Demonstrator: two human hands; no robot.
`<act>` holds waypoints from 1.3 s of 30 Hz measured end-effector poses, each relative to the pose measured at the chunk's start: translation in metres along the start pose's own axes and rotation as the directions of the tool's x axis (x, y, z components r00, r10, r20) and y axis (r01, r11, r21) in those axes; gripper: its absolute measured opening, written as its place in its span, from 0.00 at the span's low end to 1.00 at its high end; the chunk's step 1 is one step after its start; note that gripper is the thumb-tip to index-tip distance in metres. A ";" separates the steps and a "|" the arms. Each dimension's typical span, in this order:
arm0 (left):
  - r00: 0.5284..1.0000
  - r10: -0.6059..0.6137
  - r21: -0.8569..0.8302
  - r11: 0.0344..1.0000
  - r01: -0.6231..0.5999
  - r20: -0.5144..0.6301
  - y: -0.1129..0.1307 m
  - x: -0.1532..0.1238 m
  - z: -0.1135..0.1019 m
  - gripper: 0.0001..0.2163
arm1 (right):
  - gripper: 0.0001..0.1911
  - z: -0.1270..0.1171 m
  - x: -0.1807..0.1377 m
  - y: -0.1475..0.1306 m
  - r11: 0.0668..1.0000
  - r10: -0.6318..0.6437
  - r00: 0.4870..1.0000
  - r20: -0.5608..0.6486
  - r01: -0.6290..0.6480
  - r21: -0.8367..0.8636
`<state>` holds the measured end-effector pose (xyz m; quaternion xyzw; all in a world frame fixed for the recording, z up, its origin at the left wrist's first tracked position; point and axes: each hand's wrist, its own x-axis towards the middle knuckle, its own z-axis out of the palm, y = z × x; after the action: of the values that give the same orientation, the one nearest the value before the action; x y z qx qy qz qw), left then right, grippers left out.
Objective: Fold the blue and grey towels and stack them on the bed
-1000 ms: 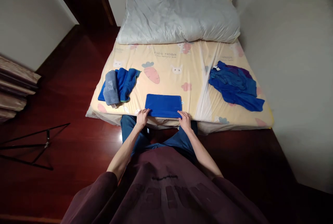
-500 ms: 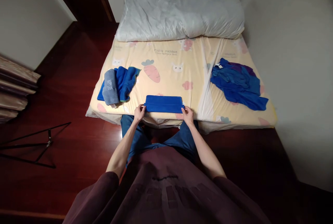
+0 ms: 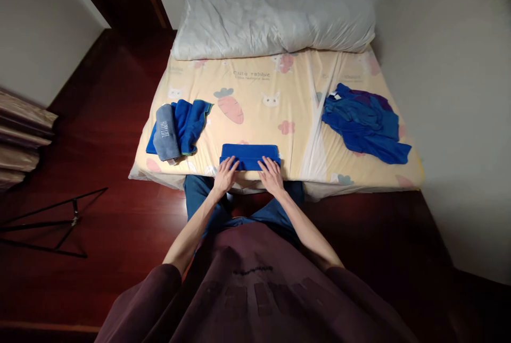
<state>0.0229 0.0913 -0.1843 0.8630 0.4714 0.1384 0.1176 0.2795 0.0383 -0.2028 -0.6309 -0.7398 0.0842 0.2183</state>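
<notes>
A blue cloth [image 3: 250, 151], folded into a flat strip, lies along the near edge of the bed. My left hand [image 3: 227, 174] rests on its left part, fingers stretched out over the fabric. On its right part lies my right hand [image 3: 270, 174], fingers spread and flat. To the left, a rolled grey towel [image 3: 166, 133] with white lettering sits on folded blue cloths [image 3: 189, 122]. A loose heap of blue cloths [image 3: 365, 125], with some purple in it, is at the right of the bed.
The bed [image 3: 263, 125] has a yellow sheet with carrot and rabbit prints. A pale grey quilt [image 3: 275, 10] is bundled at its far end. Black tripod legs [image 3: 59, 223] stand on the dark red floor at left, near a striped curtain [image 3: 22, 141]. A wall borders the right side.
Both hands have let go of the strip's two ends and moved inward, now flat on top of it. The view has shifted slightly.
</notes>
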 end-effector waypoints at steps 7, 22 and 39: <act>0.992 0.053 0.048 0.997 -0.058 0.113 0.016 0.008 0.016 0.27 | 0.28 0.017 0.015 -0.023 0.998 -0.057 0.990 0.128 0.060 -0.018; 0.988 -0.100 0.084 0.992 0.090 0.118 -0.035 0.011 0.005 0.28 | 0.31 0.007 0.009 0.047 0.993 0.098 0.994 0.051 -0.095 -0.070; 0.993 -0.061 -0.156 0.985 0.076 0.099 -0.061 -0.003 0.002 0.31 | 0.30 -0.009 -0.009 0.046 0.994 0.041 0.998 0.038 -0.045 0.098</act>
<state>-0.0250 0.1209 -0.2071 0.8396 0.4823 0.1310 0.2130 0.3253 0.0364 -0.2150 -0.6336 -0.7247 0.1365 0.2341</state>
